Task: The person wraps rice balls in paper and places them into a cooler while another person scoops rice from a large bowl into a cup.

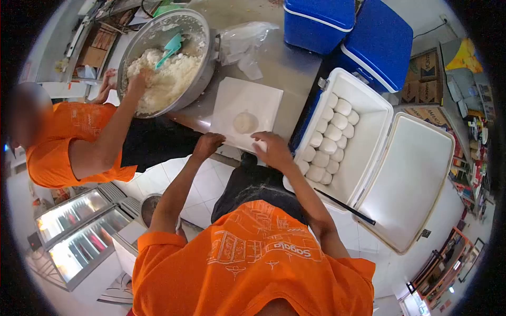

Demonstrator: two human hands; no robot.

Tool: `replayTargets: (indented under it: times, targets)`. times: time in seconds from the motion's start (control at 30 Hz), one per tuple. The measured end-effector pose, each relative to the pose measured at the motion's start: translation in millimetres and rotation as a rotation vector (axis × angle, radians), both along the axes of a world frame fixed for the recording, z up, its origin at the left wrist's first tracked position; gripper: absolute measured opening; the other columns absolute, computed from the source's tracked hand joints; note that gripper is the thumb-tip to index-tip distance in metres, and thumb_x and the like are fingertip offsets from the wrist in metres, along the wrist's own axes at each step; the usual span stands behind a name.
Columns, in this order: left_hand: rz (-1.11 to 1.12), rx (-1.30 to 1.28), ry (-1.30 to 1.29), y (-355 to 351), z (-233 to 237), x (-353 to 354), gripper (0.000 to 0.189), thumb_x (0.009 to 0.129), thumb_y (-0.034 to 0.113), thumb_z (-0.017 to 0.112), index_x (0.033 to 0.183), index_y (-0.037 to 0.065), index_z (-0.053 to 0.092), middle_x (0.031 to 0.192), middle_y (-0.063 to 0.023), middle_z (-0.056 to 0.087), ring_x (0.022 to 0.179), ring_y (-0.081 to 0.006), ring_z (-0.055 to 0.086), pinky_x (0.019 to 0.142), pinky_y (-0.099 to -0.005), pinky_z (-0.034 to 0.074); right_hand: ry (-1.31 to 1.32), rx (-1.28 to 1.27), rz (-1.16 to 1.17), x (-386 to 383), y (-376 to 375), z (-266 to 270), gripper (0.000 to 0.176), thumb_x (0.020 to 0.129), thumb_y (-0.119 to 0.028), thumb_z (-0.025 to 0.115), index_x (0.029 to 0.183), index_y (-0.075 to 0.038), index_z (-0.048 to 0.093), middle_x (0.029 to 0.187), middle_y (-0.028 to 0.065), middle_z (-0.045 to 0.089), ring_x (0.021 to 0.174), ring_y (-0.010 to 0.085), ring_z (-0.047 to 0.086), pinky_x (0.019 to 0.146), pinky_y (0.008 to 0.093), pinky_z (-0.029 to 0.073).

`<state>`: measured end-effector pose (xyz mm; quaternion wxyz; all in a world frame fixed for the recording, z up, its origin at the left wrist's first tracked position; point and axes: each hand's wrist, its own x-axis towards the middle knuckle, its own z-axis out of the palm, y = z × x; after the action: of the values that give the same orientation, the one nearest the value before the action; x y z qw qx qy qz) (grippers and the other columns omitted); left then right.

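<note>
A round, flattened ball of white dough (245, 122) rests on a square white paper sheet (232, 100) at the metal table's front edge. At the sheet's near left corner, my left hand (210, 145) is closed, its fingertips pinching the paper edge. My right hand (275, 151) is at the near right corner, thumb and fingers apart, fingertips over the paper close to the dough. To the right, a white-lined cooler (363, 126) stands with its lid (408, 179) swung back. Rows of white dough balls (330, 146) fill its left side.
At left, a co-worker in an orange shirt (87, 126) reaches into a big metal bowl (203, 79) of white dough with a turquoise scoop (169, 50). A clear plastic bag (245, 45) lies on the metal table (290, 73). Blue coolers (377, 42) stand behind the white-lined one.
</note>
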<state>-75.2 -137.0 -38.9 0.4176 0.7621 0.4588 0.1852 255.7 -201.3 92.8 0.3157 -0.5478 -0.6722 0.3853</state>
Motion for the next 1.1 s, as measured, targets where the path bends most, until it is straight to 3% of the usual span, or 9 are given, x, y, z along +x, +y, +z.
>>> replayTargets:
  times: [0.1,0.17,0.3,0.4,0.47,0.6,0.67,0.77,1.1]
  targets:
    - [-0.042,0.077,0.084,7.9,64.9,28.5,0.010,0.080,0.011,0.073,0.088,0.006,0.072,0.084,-0.0128,0.071,0.081,-0.0317,0.069,0.075,-0.0406,0.054,-0.310,0.076,0.056,-42.9,3.6,-35.8,0.030,0.087,-0.025,0.064,0.114,-0.011,0.066,0.112,0.0117,0.067,0.108,0.0282,0.061,0.093,0.0434,0.046]
    - [-0.068,0.149,0.198,10.8,84.6,39.6,0.007,0.080,0.012,0.073,0.084,0.005,0.072,0.081,-0.0131,0.071,0.078,-0.0317,0.069,0.073,-0.0402,0.054,-0.313,0.080,0.056,-52.9,9.4,-56.7,0.028,0.086,-0.025,0.064,0.111,-0.011,0.068,0.107,0.0127,0.069,0.106,0.0295,0.062,0.091,0.0436,0.047]
    - [-0.093,0.122,0.109,21.1,73.6,37.2,0.016,0.081,0.021,0.075,0.083,0.006,0.072,0.082,-0.0117,0.071,0.078,-0.0307,0.069,0.072,-0.0401,0.053,-0.344,-0.029,0.055,-53.2,19.6,-78.6,0.022,0.085,-0.021,0.067,0.104,-0.010,0.071,0.092,0.0162,0.070,0.084,0.0338,0.066,0.078,0.0435,0.052]
    - [-0.104,0.290,-0.052,13.4,76.0,48.9,0.018,0.081,0.024,0.075,0.083,0.006,0.073,0.081,-0.0118,0.071,0.078,-0.0301,0.069,0.072,-0.0400,0.053,-0.272,-0.051,-0.011,-56.5,20.8,-79.6,0.018,0.085,-0.021,0.068,0.097,-0.009,0.072,0.085,0.0165,0.070,0.078,0.0349,0.068,0.074,0.0428,0.054]
    - [-0.144,0.222,0.098,11.6,71.8,48.3,0.019,0.080,0.025,0.076,0.085,0.007,0.074,0.082,-0.0123,0.071,0.078,-0.0303,0.069,0.072,-0.0393,0.053,-0.258,-0.094,-0.010,-56.9,20.9,-76.1,0.019,0.085,-0.021,0.068,0.098,-0.008,0.072,0.086,0.0155,0.071,0.078,0.0331,0.068,0.073,0.0417,0.054]
    - [-0.098,0.129,0.023,13.4,61.6,49.2,0.018,0.080,0.025,0.076,0.085,0.007,0.075,0.081,-0.0126,0.072,0.076,-0.0304,0.069,0.072,-0.0384,0.053,-0.156,-0.075,-0.030,-59.5,16.9,-58.6,0.020,0.086,-0.023,0.069,0.097,-0.007,0.072,0.085,0.0137,0.072,0.077,0.0287,0.070,0.073,0.0383,0.054]
    - [-0.107,0.072,0.143,14.6,54.4,47.3,0.019,0.083,0.028,0.074,0.086,0.008,0.075,0.088,-0.0075,0.074,0.081,-0.0268,0.069,0.079,-0.0383,0.052,-0.114,-0.139,-0.047,-61.5,16.8,-57.7,0.020,0.086,-0.024,0.068,0.097,-0.008,0.072,0.086,0.0138,0.072,0.079,0.0299,0.070,0.074,0.0397,0.055]
    - [-0.043,0.100,0.068,14.8,59.9,50.6,0.019,0.077,0.026,0.079,0.082,0.007,0.076,0.078,-0.0116,0.072,0.072,-0.0286,0.069,0.071,-0.0369,0.053,-0.087,-0.148,-0.085,-64.0,18.7,-67.2,0.021,0.086,-0.025,0.068,0.096,-0.007,0.073,0.086,0.0131,0.072,0.078,0.0284,0.069,0.074,0.0379,0.054]
    - [-0.108,0.078,0.172,18.4,74.5,57.9,0.026,0.076,0.032,0.080,0.086,0.008,0.076,0.085,-0.0102,0.073,0.078,-0.0277,0.070,0.075,-0.0369,0.054,-0.105,-0.115,-0.143,-68.6,19.8,-61.3,0.020,0.082,-0.022,0.073,0.092,-0.005,0.075,0.085,0.0125,0.072,0.075,0.0248,0.069,0.070,0.0354,0.053]
